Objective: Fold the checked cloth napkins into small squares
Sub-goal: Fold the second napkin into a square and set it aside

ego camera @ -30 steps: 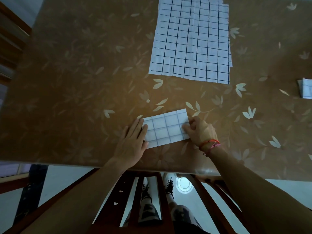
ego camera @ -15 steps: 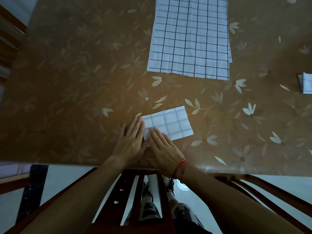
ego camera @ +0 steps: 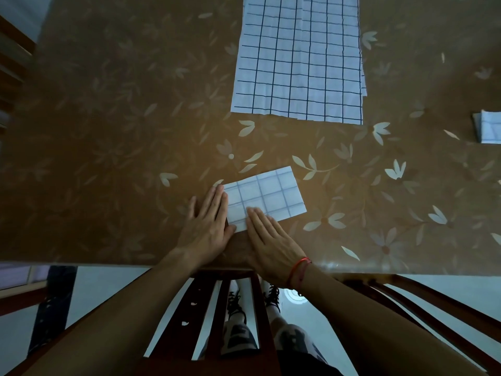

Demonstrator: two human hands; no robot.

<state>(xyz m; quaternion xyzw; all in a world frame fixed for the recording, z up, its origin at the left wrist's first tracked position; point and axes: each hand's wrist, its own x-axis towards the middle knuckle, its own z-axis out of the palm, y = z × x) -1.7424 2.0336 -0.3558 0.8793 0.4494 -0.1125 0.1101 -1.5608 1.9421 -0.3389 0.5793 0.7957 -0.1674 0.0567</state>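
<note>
A folded checked napkin (ego camera: 271, 195), a small white rectangle with grey lines, lies near the table's front edge. My left hand (ego camera: 206, 225) lies flat beside its left end, fingers straight and touching that edge. My right hand (ego camera: 271, 240) is flat too, its fingertips pressing on the napkin's near left part. Farther back lies a stack of unfolded checked napkins (ego camera: 298, 58), white with dark lines. A small folded napkin (ego camera: 488, 127) sits at the right edge of view.
The brown table (ego camera: 108, 131) has a leaf and flower pattern under a glossy cover. Its front edge runs just behind my wrists. A wooden chair back (ego camera: 206, 308) stands below it, with other dark chairs at left and right.
My right hand left the napkin's right end, crossed to its near left part and now presses there, flat. My left hand stayed at the left edge.
</note>
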